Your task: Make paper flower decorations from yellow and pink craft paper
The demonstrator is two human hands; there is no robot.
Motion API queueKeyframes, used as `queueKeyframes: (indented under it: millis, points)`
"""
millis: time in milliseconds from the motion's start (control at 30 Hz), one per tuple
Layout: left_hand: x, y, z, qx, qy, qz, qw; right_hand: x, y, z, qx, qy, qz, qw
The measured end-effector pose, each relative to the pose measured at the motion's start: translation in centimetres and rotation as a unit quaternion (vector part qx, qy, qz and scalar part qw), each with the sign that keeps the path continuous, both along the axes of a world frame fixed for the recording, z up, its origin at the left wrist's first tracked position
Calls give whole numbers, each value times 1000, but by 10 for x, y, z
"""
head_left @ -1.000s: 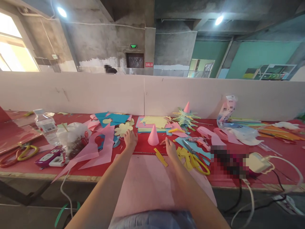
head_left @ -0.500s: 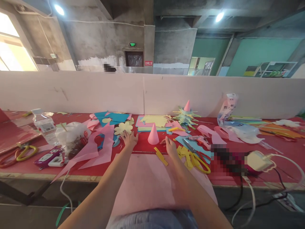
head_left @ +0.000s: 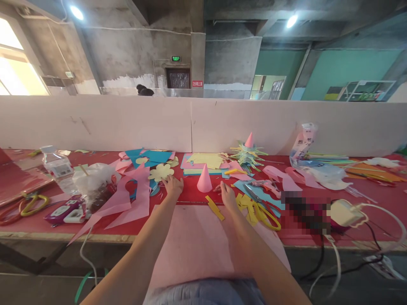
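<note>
A pink paper cone (head_left: 204, 180) stands upright on the red table, between my two hands. My left hand (head_left: 173, 187) is open, its fingers spread and the fingertips at the near edge of a pale yellow paper flower (head_left: 161, 172). Whether they press on the flower is hard to tell. My right hand (head_left: 225, 192) rests just right of the cone, apart from it, fingers loosely bent and apart with nothing visible in them. Just in front of it lies a yellow paper strip (head_left: 215, 208), and yellow-handled scissors (head_left: 269, 217) lie to its right.
Behind the cone is a stack of coloured paper (head_left: 206, 162). A fringed paper tree with a pink tip (head_left: 249, 140) stands behind right. Pink paper offcuts (head_left: 140, 199), a plastic bag (head_left: 95, 180) and a bottle (head_left: 59, 163) are left. A white plug adapter (head_left: 346, 213) with cables is right.
The yellow flower has shifted slightly left, and my left hand's fingers have drawn a little back towards me. The cone and my right hand look unmoved.
</note>
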State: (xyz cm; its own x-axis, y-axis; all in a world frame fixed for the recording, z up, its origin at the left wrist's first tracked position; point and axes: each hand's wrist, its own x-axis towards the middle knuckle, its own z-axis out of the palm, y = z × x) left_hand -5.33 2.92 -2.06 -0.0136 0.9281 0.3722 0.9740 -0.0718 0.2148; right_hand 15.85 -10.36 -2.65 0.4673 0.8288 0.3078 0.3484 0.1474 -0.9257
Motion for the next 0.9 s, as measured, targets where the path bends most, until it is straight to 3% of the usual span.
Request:
queueKeyframes:
  millis: [300,567,767,900]
  points:
    - [-1,-9,7,45,6,-43,998,-2,-2,2,-3,10,5,1000]
    - [-2,-7,6,-45,-29,38,998,-1,-3,3,-3,0,1,1000]
    - [-1,-10,9,-18,-21,43,999,-1,-2,1,-3,-8,-3,1000]
    - [1,-18,16,62,10,-13,998,-2,-3,1,1,-6,0,1000]
